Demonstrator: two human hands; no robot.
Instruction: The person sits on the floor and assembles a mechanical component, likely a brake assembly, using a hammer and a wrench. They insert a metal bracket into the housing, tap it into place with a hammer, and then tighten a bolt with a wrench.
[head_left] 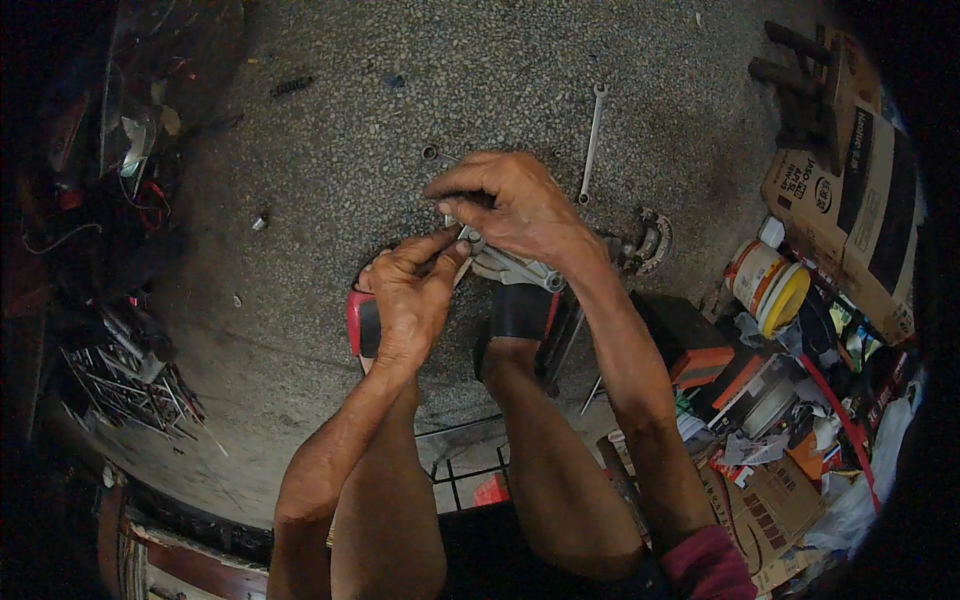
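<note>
My left hand (408, 302) is closed, its thumb and fingertips pinching the end of a grey metal part (520, 268). This part stretches to the right under my right wrist and has a round eye at its far end. My right hand (512, 208) is curled just above it, with thumb and forefinger bent together around something small that I cannot make out. Behind its fingers lies a spanner with a ring end (430, 152), partly hidden by the hand. Another combination spanner (594, 145) lies on the floor, farther right.
A round dark metal part (652, 243) sits right of my right forearm. Beyond are a yellow-rimmed tub (785, 298), cardboard boxes (835, 215) and piled packages. At left lie several thin metal tools (130, 390) and a small metal piece (260, 222). A dark spring (291, 87) is farther off.
</note>
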